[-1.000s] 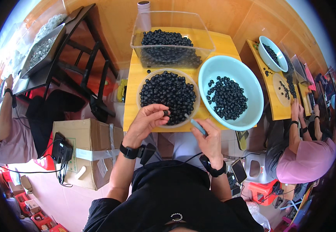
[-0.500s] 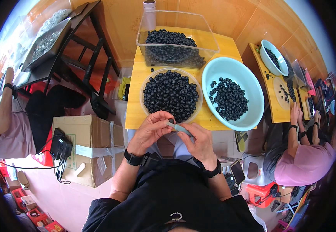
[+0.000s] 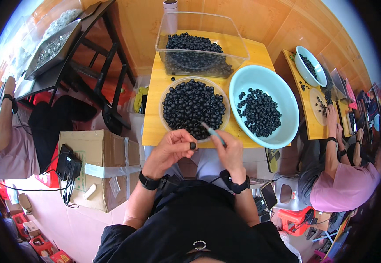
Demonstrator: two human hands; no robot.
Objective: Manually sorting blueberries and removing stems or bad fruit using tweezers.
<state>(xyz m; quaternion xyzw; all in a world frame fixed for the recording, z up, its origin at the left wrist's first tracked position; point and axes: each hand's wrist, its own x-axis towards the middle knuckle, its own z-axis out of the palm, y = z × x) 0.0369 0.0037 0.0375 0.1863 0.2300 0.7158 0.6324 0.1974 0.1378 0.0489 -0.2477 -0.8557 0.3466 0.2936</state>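
Note:
My left hand (image 3: pixel 171 148) pinches a small round black part (image 3: pixel 193 145) between thumb and fingertips, just in front of the table's near edge. In my right hand (image 3: pixel 230 153) is a slim, knife-like tool (image 3: pixel 216 136) with a blue-grey handle. Its tip points up and left over the near rim of a round shallow tub (image 3: pixel 227 107), apart from the part in my left hand. Several similar black parts (image 3: pixel 192 105) are heaped in that tub. To its right, a light blue basin (image 3: pixel 290 105) holds more of them.
A clear rectangular bin (image 3: pixel 238 56) with black parts stands at the back of the yellow table (image 3: pixel 258 50), beside a pink bottle (image 3: pixel 170 19). A taped cardboard box (image 3: pixel 96 171) is at my left. Other people sit at tables on both sides, one in a pink shirt (image 3: pixel 341 186).
My right hand has drawn the tool away from the black part, and the tip has swung upward. My left hand still pinches a black part, now more visible. A co-worker's hand at right moved.

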